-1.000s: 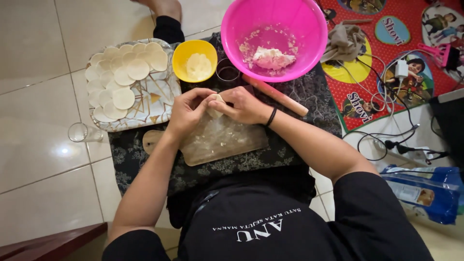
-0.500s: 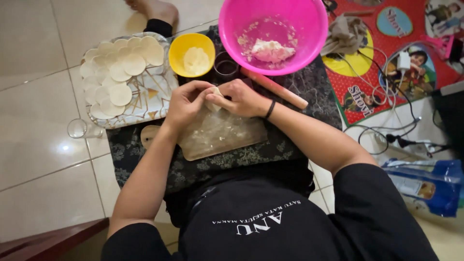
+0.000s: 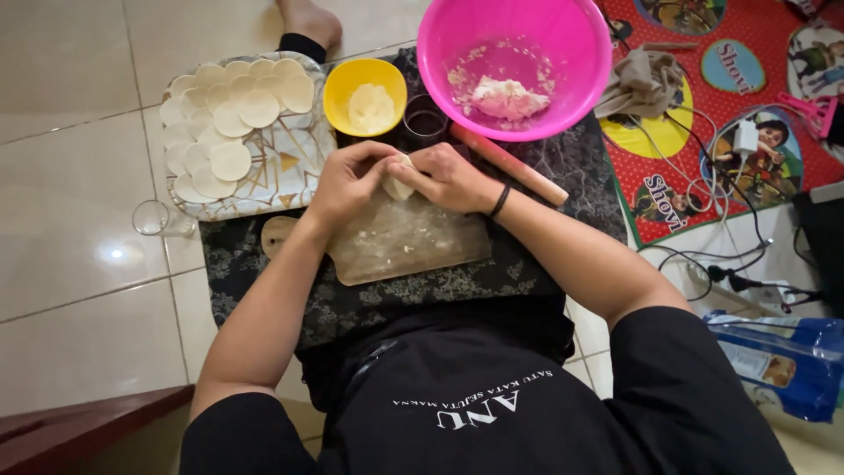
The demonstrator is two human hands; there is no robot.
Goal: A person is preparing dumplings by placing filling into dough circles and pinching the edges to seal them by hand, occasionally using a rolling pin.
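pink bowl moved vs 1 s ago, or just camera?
No. The pink bowl sits the same against the yellow bowl and rolling pin; the whole view shifts together, so that is the camera.

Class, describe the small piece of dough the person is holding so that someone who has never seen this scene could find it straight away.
Start at the big pink bowl and drop down to the wooden board on the dark patterned cloth. Above the board's far edge, the left hand and right hand meet around a pale dough piece. Unlike the flat rounds lying on the tray, it is pinched between fingers.
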